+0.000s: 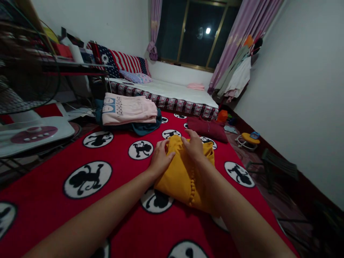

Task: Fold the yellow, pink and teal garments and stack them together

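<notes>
A mustard-yellow garment (174,175), folded into a compact bundle with a row of small round buttons or trim down its front, lies on the red blanket (120,215) in front of me. My left hand (161,157) is at its far left edge, thumb on top and fingers curled at the side, pinching the cloth. Over the top far part rests my right hand (194,146), its fingers and thumb apart and slightly bent. My right forearm covers part of the garment's right side.
Folded pink clothing (129,109) lies on dark teal cloth (146,128) at the far left. A dark red folded garment (208,129) sits beyond the yellow one. A fan (29,132) stands left; a yellow-topped stool (249,138) is right. Behind is another bed (172,89).
</notes>
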`<action>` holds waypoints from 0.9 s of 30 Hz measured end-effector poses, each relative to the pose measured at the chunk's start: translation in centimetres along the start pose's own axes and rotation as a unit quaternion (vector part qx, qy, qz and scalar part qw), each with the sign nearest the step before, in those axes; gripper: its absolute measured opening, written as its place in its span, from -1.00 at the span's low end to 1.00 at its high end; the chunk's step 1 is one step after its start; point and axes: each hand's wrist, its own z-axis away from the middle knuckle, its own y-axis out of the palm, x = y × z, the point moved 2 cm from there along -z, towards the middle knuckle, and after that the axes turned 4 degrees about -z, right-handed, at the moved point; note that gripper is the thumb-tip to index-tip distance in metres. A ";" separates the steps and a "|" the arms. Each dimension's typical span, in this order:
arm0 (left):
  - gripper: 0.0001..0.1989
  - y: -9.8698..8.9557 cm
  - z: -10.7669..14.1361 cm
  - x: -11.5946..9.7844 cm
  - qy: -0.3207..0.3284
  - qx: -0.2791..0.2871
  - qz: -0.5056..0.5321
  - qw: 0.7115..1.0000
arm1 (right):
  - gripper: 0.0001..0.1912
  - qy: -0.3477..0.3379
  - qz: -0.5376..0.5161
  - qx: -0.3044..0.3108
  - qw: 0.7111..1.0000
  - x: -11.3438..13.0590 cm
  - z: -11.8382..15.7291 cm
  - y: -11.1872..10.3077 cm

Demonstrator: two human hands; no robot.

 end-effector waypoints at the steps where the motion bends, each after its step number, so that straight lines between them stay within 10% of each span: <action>1: -0.55 -0.1 0.3 0.2 0.000 -0.005 -0.003 1.000 | -0.66 -0.017 0.001 0.021 1.000 0.1 -0.1 0.4; 16: -0.63 -3.1 4.6 -1.3 -0.035 0.131 -0.070 0.988 | -0.70 -0.043 0.004 0.237 0.971 -1.8 -4.8 5.6; 27: -0.70 -4.5 4.9 -2.3 -0.001 0.213 -0.328 0.920 | -0.89 0.041 0.132 0.148 0.979 -1.9 -3.7 7.1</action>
